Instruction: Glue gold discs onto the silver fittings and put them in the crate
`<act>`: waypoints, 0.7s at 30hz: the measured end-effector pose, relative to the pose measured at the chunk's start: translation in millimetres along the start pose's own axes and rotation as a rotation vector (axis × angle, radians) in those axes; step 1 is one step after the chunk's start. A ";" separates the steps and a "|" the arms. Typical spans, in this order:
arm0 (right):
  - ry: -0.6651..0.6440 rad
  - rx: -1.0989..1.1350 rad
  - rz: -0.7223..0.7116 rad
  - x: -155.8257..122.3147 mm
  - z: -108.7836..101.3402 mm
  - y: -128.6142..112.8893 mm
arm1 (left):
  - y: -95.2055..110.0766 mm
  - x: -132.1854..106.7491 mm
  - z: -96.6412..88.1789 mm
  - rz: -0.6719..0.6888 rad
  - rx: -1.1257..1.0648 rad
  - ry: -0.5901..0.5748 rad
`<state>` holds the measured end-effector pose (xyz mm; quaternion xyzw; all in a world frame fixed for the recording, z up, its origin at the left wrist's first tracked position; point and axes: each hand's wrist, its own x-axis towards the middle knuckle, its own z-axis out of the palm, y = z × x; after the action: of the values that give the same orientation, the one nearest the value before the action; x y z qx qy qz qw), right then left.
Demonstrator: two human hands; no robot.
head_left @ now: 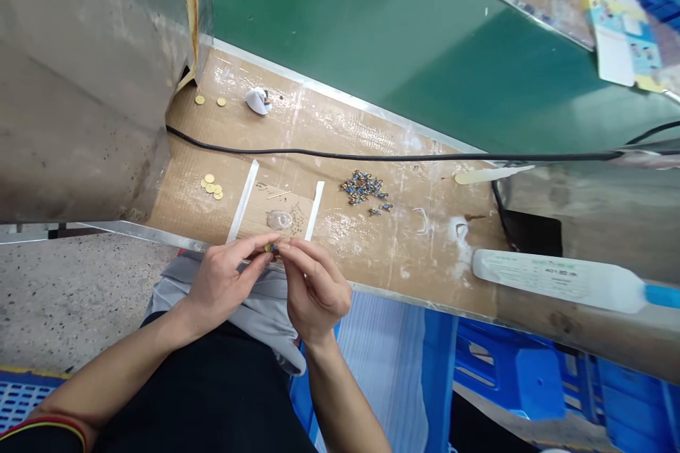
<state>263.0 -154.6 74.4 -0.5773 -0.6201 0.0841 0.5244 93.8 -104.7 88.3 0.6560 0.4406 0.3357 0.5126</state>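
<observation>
In front of my body, my left hand (227, 282) pinches a small round yellow disc (268, 248) at its fingertips. My right hand (314, 284) meets it there, thumb and fingers closed round a tiny bluish piece (275, 249), mostly covered by the fingers. Just beyond the fingertips, a small clear dish (279, 219) stands on a wooden board (249, 209) between two white strips. Tiny bits and a thin stick (278, 195) lie around the dish. To the right is a pile of small blue and gold metal pieces (362, 186).
Several yellow discs (214, 189) lie left on the cardboard-covered bench, with two more behind. A black cable (340, 156) crosses the bench. A white bottle (557, 279) and a pale flat stick (491, 174) lie right. A metal wall (85, 85) rises at left; a green surface (372, 35) runs behind.
</observation>
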 end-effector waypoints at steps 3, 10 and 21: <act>-0.012 -0.048 -0.048 -0.9 -2.3 1.0 | 1.2 -0.4 0.2 0.114 0.080 0.026; -0.020 -0.081 -0.141 -2.6 -4.4 2.1 | 5.5 -3.3 1.3 0.219 0.197 0.049; -0.005 -0.108 -0.206 -13.9 -4.2 4.5 | 14.3 -2.9 -2.1 0.090 0.130 0.029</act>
<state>265.9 -166.5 65.4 -0.5377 -0.6811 -0.0025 0.4970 94.2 -107.8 102.7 0.7020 0.4390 0.3388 0.4469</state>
